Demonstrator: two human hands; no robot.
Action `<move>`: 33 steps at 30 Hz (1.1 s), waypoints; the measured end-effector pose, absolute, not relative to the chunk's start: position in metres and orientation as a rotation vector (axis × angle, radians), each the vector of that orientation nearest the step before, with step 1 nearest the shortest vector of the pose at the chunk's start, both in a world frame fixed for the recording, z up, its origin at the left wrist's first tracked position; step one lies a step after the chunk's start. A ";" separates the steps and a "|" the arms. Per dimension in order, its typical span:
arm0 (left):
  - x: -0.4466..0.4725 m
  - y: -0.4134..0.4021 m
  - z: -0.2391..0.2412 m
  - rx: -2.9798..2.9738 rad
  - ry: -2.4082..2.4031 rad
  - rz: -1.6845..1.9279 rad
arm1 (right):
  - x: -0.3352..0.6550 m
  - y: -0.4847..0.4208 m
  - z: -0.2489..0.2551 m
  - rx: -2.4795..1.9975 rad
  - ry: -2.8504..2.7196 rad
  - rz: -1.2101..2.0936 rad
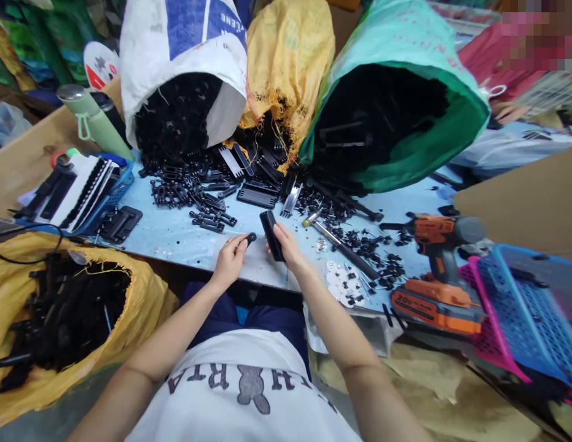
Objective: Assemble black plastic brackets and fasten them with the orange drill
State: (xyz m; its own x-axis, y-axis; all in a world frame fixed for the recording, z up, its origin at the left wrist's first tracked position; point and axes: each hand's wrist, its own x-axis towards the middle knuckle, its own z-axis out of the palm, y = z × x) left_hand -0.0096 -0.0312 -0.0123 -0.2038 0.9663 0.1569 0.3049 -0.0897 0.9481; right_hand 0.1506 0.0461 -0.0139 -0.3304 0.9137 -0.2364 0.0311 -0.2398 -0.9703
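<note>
My left hand (231,258) pinches a small black plastic piece (249,238) between thumb and fingers, just above the near edge of the pale blue table (170,233). My right hand (286,242) grips a flat black plastic part (271,234), held tilted on edge. The two hands are close together, the small piece almost touching the larger part. Loose black plastic parts (198,196) lie scattered on the table beyond the hands.
Three open sacks of black parts lie at the back: white (184,67), yellow (286,55), green (396,104). An orange cordless drill (437,270) stands right, beside blue and pink baskets (520,301). Another yellow sack (59,313) sits at left, near a green bottle (94,120).
</note>
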 end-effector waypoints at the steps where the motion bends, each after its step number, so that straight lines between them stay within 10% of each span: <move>1: -0.005 -0.031 -0.011 1.373 1.512 1.326 | 0.148 0.036 -0.014 -1.177 -1.290 1.688; 33: 0.019 -0.030 -0.011 1.526 1.745 1.522 | 0.144 -0.006 -0.018 -1.084 -1.902 1.154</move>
State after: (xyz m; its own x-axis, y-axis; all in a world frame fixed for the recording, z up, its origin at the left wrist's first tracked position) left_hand 0.0186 -0.0303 -0.0109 -0.3475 0.8670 0.3571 0.4717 -0.1675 0.8657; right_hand 0.1437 -0.0056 -0.0183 -0.4435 0.8895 0.1102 0.3129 0.2688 -0.9109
